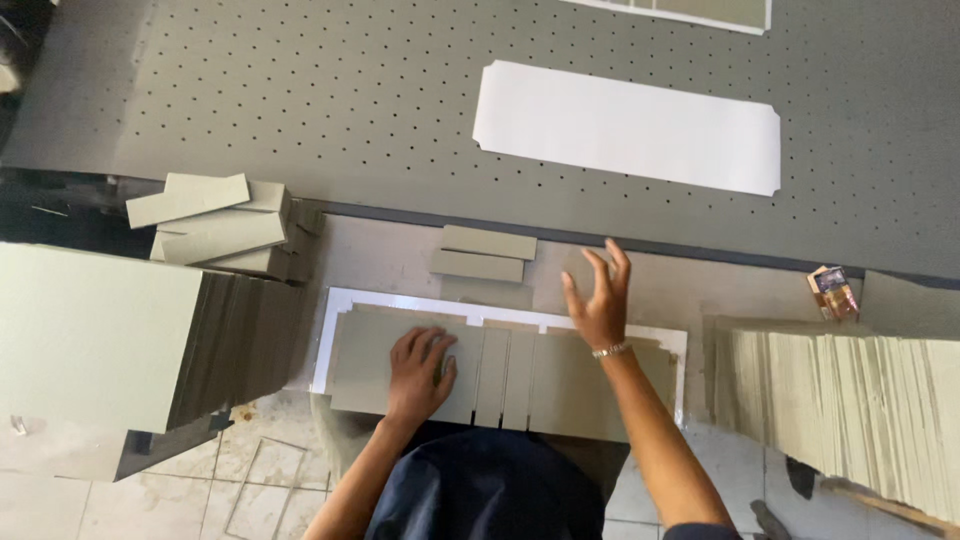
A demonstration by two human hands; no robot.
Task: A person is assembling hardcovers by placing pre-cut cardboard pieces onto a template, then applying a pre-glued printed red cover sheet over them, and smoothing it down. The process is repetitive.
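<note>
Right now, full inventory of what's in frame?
grey board panels: several, grey, side by side on a white sheet at the near table edge
white sheet: one, white, flat on the perforated grey table
narrow grey strips: two, grey, beyond the panels
strip pile: one, grey, left
board stack: one, grey, far left
board stack: one, pale, right
small packet: one, reddish, right
left hand: flat on a panel
right hand: open, raised, bracelet at the wrist

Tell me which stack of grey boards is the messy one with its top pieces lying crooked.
The small stack of grey strips at upper left, beyond the big block of boards; its top strips are skewed, while the other stacks sit squared.
</note>
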